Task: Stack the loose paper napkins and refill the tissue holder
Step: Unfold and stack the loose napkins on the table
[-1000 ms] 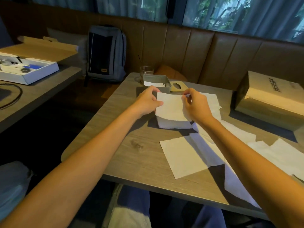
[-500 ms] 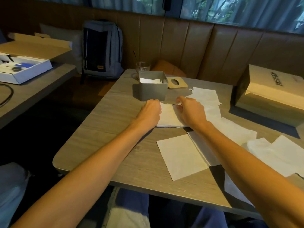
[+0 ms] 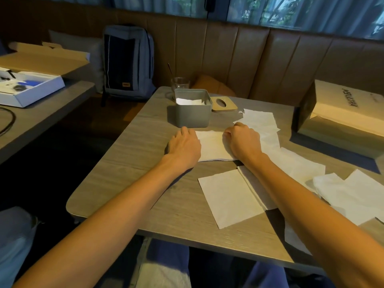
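The worktop [image 3: 128, 163] carries loose napkins [image 3: 228, 196] spread over its right and near part, and a grey holder [image 3: 192, 115] at its far side with a few napkins inside. Just near the holder lies a napkin stack [image 3: 214, 145]. The left hand [image 3: 184, 144] and right hand [image 3: 244, 142] rest on the stack's two sides, fingers curled down on its edges.
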`<state>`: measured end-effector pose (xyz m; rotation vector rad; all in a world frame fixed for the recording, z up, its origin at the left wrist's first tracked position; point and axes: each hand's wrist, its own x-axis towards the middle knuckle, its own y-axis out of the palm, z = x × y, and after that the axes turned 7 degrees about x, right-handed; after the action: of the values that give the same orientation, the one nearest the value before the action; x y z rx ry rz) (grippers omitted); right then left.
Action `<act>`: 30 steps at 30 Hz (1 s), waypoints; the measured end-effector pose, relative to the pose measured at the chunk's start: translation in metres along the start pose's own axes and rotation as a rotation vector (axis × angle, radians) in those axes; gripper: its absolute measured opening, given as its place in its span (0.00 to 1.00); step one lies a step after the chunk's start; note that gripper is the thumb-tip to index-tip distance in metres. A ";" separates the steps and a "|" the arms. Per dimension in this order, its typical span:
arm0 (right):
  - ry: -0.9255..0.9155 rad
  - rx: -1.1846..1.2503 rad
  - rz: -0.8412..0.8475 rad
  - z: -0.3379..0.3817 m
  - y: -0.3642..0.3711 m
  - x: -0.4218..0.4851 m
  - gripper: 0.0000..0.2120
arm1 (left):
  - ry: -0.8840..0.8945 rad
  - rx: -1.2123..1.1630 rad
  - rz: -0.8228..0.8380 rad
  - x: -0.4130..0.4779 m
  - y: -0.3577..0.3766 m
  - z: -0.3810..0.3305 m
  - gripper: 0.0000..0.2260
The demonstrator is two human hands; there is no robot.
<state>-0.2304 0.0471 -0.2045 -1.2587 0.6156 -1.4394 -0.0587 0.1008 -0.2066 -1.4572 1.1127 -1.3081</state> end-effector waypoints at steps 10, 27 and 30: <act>-0.242 0.200 0.242 -0.006 -0.059 -0.021 0.11 | 0.327 -0.355 0.120 -0.025 -0.055 -0.014 0.07; -0.268 0.491 0.191 -0.009 -0.039 -0.111 0.10 | 0.263 -0.412 0.392 -0.076 -0.038 -0.002 0.09; -0.268 0.542 0.164 -0.003 -0.056 -0.102 0.11 | 0.230 -0.464 0.387 -0.074 -0.040 0.000 0.10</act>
<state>-0.2683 0.1571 -0.1931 -0.9207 0.1247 -1.1679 -0.0595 0.1817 -0.1850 -1.3323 1.8417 -0.9955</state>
